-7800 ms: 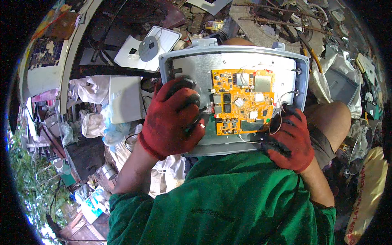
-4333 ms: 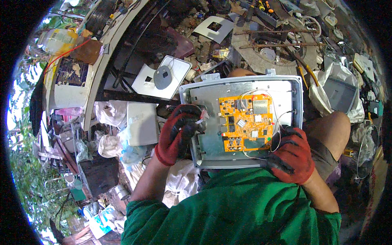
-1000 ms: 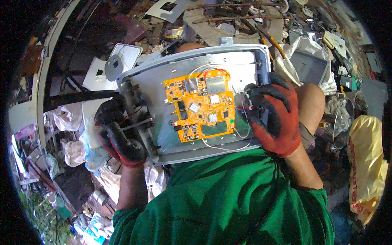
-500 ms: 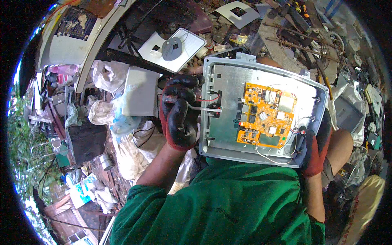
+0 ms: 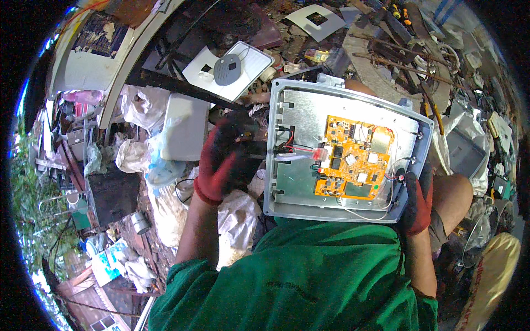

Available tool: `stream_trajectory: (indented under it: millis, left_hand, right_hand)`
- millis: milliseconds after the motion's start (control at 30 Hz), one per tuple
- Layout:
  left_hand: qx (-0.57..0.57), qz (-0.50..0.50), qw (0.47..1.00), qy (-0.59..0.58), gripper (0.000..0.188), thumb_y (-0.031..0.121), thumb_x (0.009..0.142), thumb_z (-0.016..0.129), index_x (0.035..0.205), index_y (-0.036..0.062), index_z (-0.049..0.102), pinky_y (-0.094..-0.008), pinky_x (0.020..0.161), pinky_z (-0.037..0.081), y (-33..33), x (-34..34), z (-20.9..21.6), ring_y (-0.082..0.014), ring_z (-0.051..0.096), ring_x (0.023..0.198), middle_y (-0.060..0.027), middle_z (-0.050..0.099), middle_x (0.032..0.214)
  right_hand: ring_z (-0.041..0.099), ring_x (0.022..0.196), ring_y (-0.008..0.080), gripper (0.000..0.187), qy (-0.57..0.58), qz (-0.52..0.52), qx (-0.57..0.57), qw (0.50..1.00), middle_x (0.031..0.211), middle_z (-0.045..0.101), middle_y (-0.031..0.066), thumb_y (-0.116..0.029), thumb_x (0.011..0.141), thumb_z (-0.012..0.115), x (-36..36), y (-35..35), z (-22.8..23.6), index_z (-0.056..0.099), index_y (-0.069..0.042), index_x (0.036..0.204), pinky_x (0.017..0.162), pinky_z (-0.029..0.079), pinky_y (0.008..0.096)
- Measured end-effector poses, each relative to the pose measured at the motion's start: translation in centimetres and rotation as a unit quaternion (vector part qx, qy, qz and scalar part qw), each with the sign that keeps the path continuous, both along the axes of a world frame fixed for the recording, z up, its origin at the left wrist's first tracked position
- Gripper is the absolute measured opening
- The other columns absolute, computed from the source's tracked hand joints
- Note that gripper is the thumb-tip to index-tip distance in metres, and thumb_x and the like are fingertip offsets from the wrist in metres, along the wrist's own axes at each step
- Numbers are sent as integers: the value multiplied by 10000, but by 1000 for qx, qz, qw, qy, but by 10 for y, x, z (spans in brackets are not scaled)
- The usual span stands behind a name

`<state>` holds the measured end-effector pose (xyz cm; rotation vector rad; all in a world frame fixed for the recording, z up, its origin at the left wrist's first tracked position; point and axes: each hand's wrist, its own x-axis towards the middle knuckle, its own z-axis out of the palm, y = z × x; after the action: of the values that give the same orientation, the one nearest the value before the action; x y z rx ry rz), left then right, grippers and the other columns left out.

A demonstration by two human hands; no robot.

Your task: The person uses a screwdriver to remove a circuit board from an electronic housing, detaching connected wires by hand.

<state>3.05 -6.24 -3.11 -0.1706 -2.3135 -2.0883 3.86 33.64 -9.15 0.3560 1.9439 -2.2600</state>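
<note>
A grey plastic enclosure box (image 5: 269, 182) lies tilted across my lap, its inside facing up. A metal plate (image 5: 298, 182) lines it and carries an orange circuit board (image 5: 353, 160) with several chips and thin wires. My right hand (image 5: 418, 201), in a black and red glove, grips the box's right wall, fingers partly hidden. Left of the box is my gloved left hand (image 5: 223, 151), dark and smeared by motion, so its fingers do not show clearly. White and red cables (image 5: 295, 156) run from the box's left wall to a clear reddish plug (image 5: 319, 154) at the board's left edge.
Beyond the box lie white panels (image 5: 196, 71) with a round grey cover (image 5: 228, 70). A pale box (image 5: 185, 129) and white sacks (image 5: 171, 212) are on the left. Scrap, rusty rods (image 5: 395, 60) and yellow-handled tools (image 5: 406, 16) crowd the far right; a grey tray (image 5: 464, 149) sits nearby.
My left hand has let go of the cable and drawn back to the left. The cables now lie inside the box, reaching the board. The box has shifted slightly left.
</note>
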Motion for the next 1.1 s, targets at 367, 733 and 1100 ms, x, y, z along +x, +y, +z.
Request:
stream_trajectory:
  millis: [367, 733, 1100]
  left_hand:
    - [-301, -99, 939, 133, 402, 270, 941, 616, 1234, -5, 615, -447, 931, 508, -10, -4, -1, -405, 646, 1059, -192, 672, 1158]
    - [-349, 11, 931, 109, 367, 242, 949, 516, 1173, -34, 609, -458, 829, 534, 2, 8, -20, -442, 659, 935, -242, 660, 1067]
    - [-380, 66, 913, 134, 271, 192, 964, 490, 880, -19, 637, -443, 651, 517, 8, -15, -34, -457, 628, 736, -240, 627, 808]
  right_hand:
    - [509, 1305, 217, 642, -37, -10, 1, 999, 1442, 518, 114, -170, 972, 602, -2, 2, -8, 354, -38, 1550, 1097, 410, 366]
    - [476, 1341, 219, 591, -54, 8, -26, 998, 1478, 475, 133, -185, 1026, 541, 4, 15, -21, 335, -38, 1560, 1090, 418, 353]
    - [586, 1178, 161, 534, -56, -10, -123, 991, 1351, 558, 105, -188, 1048, 537, -5, 13, -24, 367, -40, 1533, 967, 500, 297]
